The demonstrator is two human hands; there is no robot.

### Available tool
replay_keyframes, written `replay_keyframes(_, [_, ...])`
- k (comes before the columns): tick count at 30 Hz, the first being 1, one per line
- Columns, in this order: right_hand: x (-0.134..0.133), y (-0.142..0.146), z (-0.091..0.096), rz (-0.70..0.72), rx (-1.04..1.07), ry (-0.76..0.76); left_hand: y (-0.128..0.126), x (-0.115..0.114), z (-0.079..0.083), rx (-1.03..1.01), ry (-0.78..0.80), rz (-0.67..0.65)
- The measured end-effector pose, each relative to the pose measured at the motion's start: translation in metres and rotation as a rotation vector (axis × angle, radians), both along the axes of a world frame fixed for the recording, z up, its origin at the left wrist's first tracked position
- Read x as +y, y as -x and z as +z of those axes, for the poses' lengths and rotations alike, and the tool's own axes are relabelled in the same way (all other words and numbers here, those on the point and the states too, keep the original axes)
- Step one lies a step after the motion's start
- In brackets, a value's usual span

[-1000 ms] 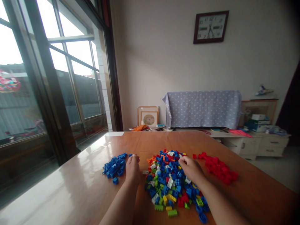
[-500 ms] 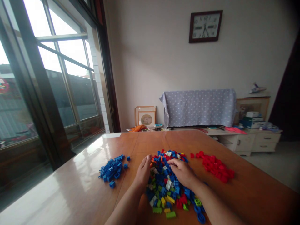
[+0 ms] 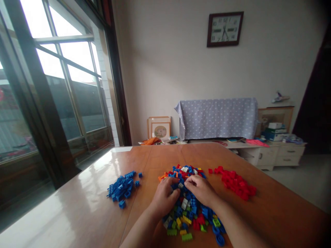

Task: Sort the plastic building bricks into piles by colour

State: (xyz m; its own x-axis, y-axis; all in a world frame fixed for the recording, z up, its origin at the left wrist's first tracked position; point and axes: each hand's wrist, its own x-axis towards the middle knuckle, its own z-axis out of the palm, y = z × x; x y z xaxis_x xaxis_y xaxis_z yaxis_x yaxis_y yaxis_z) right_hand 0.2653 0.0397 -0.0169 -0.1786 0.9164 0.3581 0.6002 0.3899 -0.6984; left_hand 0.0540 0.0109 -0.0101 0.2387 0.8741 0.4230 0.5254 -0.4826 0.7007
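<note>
A heap of mixed bricks (image 3: pixel 190 210) in blue, red, yellow, green, white and orange lies in the middle of the wooden table (image 3: pixel 85 203). My left hand (image 3: pixel 165 196) rests on the heap's left side, fingers curled down into the bricks. My right hand (image 3: pixel 200 189) lies on the heap's middle with fingertips bent into the bricks, close to the left hand. What either hand grips is hidden. A pile of blue bricks (image 3: pixel 122 186) sits to the left, and a pile of red bricks (image 3: pixel 236 182) to the right.
A window wall (image 3: pixel 51 86) runs along the left. Behind the table stand a cloth-covered object (image 3: pixel 217 117), framed pictures (image 3: pixel 159 127) on the floor and a low white cabinet (image 3: pixel 274 153) with boxes. A clock (image 3: pixel 224 29) hangs on the wall.
My left hand has moved right from beside the blue pile onto the mixed heap. My right hand shifted slightly left, so both hands now meet over the heap.
</note>
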Motion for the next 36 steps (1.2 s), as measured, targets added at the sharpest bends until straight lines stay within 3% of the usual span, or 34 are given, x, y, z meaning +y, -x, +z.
replay_keyframes(6, [0.001, 0.002, -0.005, -0.009, -0.12, -0.025, -0.003, -0.006, 0.008, 0.229, -0.077, 0.019])
replay_keyframes(12, [-0.001, 0.004, -0.004, 0.021, -0.099, -0.037, -0.004, -0.004, 0.005, 0.175, -0.097, 0.029])
replay_keyframes(16, [-0.001, 0.003, -0.001, 0.001, -0.016, -0.04, 0.001, 0.005, 0.004, -0.187, 0.002, 0.14])
replay_keyframes(20, [0.004, 0.0, -0.002, -0.047, 0.013, -0.085, 0.024, 0.023, 0.005, -0.89, 0.316, 0.231])
replay_keyframes(23, [0.006, -0.002, -0.005, -0.067, 0.03, -0.132, 0.05, 0.036, 0.002, -1.476, 0.54, 0.432])
replay_keyframes(28, [0.007, -0.004, -0.007, -0.064, 0.033, -0.132, 0.075, 0.048, -0.007, -1.595, 0.565, 0.528])
replay_keyframes(36, [0.008, -0.005, -0.006, -0.063, 0.05, -0.143, 0.075, 0.052, -0.01, -1.635, 0.575, 0.547])
